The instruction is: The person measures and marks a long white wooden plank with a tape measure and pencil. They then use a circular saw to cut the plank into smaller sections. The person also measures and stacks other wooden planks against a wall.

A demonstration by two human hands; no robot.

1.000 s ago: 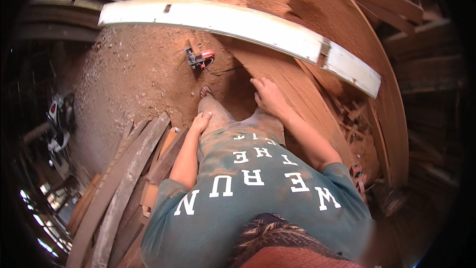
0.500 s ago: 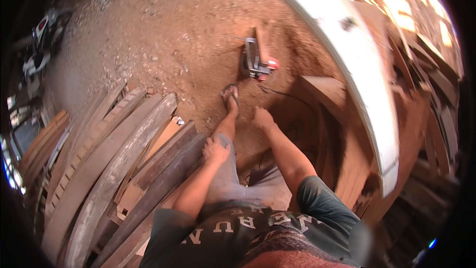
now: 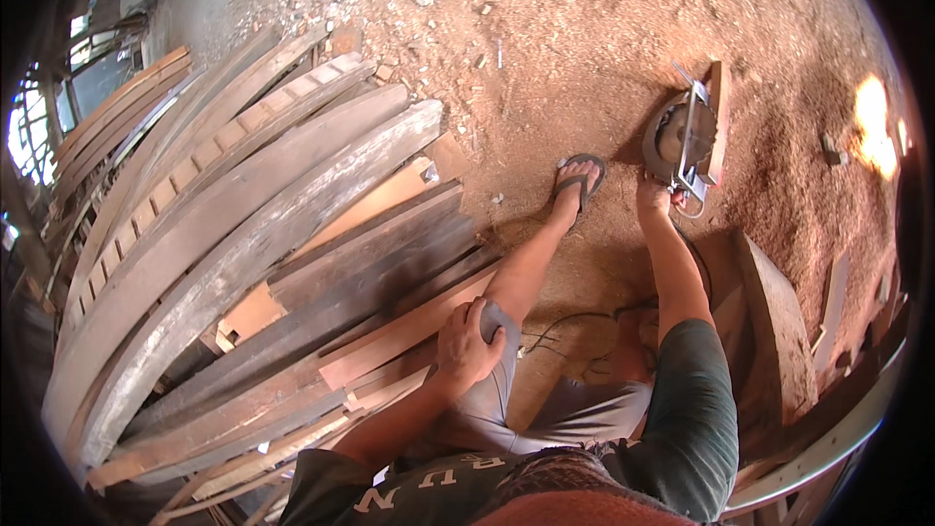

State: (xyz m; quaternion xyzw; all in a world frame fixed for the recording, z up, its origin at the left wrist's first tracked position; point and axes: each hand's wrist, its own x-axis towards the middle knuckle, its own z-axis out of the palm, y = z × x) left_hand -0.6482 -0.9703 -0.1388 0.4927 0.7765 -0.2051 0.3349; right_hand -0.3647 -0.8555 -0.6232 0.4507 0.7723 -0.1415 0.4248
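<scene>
A circular saw [image 3: 674,134] with a metal base plate and red parts lies on the sawdust ground at the upper right, a narrow wooden board [image 3: 718,117] along its side. My right hand [image 3: 654,193] reaches down and is closed on the saw's handle end, its fingers partly hidden. My left hand [image 3: 466,346] grips my bent left knee [image 3: 500,321], fingers curled over it. My left foot in a dark sandal [image 3: 592,185] stands left of the saw. A black cable [image 3: 614,315] runs along the ground beneath me.
Long stacked planks [image 3: 243,175] cover the left side. A thick timber piece [image 3: 769,321] stands at the right, with more boards and a pale curved strip [image 3: 799,472] at the lower right. Wood chips and sawdust cover the ground [image 3: 545,49]. A window opening shows far left.
My view has swung round, bringing the plank stack up on the left. My right hand has moved forward from near my leg onto the saw; my left hand stays at my knee.
</scene>
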